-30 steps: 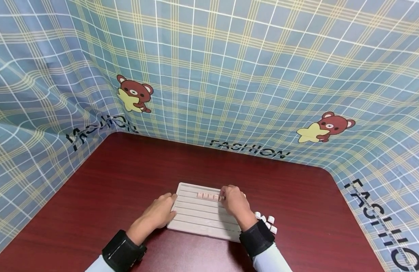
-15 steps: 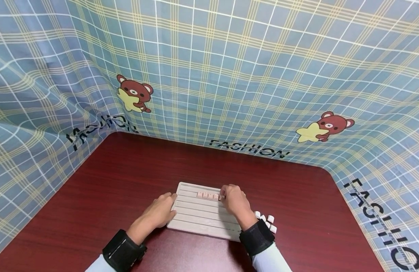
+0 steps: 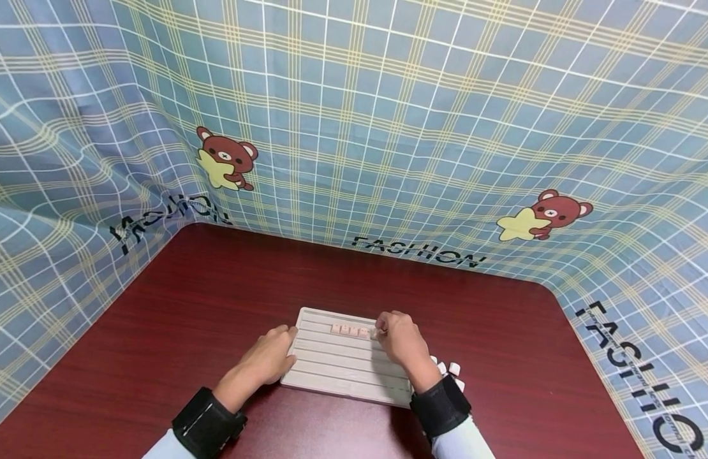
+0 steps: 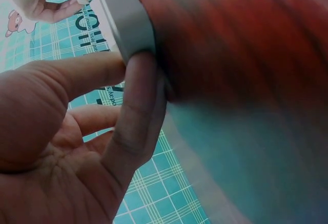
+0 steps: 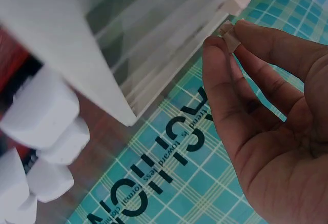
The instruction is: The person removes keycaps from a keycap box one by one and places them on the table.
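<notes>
A pale grooved board [image 3: 348, 370] lies on the dark red table. My left hand [image 3: 265, 357] grips its left edge, thumb and fingertips on the rim in the left wrist view. My right hand [image 3: 401, 338] is over the upper right part of the board. Its thumb and fingertips pinch a small pale keycap [image 5: 231, 40], seen in the right wrist view. Several pinkish keycaps [image 3: 349, 329] stand side by side in an upper groove, just left of the right hand. Their markings are too small to read.
Several loose white keycaps [image 3: 454, 369] lie on the table [image 3: 503, 331] right of the board, partly hidden by the right wrist. A plaid cloth [image 3: 354, 140] with bears hangs around the table's back and sides.
My right hand has shifted slightly to the right, and the pinched keycap now shows between the fingertips and the row. The left hand stays on the board's edge.
</notes>
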### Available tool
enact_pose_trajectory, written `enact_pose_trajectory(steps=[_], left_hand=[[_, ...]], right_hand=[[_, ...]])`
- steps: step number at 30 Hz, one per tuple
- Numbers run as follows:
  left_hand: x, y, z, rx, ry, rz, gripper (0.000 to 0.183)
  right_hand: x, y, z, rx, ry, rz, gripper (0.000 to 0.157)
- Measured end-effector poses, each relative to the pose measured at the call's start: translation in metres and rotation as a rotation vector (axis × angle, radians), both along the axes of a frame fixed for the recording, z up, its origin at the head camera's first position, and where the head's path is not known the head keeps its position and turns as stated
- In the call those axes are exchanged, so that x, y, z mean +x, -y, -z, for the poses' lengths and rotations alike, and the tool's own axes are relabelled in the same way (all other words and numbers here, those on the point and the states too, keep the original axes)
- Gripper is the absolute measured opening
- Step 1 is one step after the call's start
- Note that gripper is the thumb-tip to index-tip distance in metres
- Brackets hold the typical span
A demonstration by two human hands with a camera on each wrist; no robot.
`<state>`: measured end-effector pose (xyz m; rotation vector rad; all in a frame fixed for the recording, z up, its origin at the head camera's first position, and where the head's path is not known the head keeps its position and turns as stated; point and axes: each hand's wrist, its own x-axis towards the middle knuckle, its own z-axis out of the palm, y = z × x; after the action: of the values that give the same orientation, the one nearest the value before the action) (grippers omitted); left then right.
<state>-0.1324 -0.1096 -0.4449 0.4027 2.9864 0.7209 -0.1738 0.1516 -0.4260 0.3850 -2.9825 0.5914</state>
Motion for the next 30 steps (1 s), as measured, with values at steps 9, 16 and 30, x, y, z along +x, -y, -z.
enact_pose_trajectory(steps=[9,16,30], left_hand=[[-0.001,0.0,-0.003,-0.019,0.031,-0.008,0.05],[0.0,0.0,-0.002,-0.017,0.038,-0.002,0.05],[0.0,0.0,-0.002,-0.007,0.021,-0.002,0.049]], right_hand=[[0.008,-0.019,-0.005,-0.04,-0.076,-0.017,0.014],[0.016,-0.039,-0.008,-0.028,-0.136,-0.017,0.017],[0.041,-0.08,-0.007,0.014,-0.069,0.041,0.014]])
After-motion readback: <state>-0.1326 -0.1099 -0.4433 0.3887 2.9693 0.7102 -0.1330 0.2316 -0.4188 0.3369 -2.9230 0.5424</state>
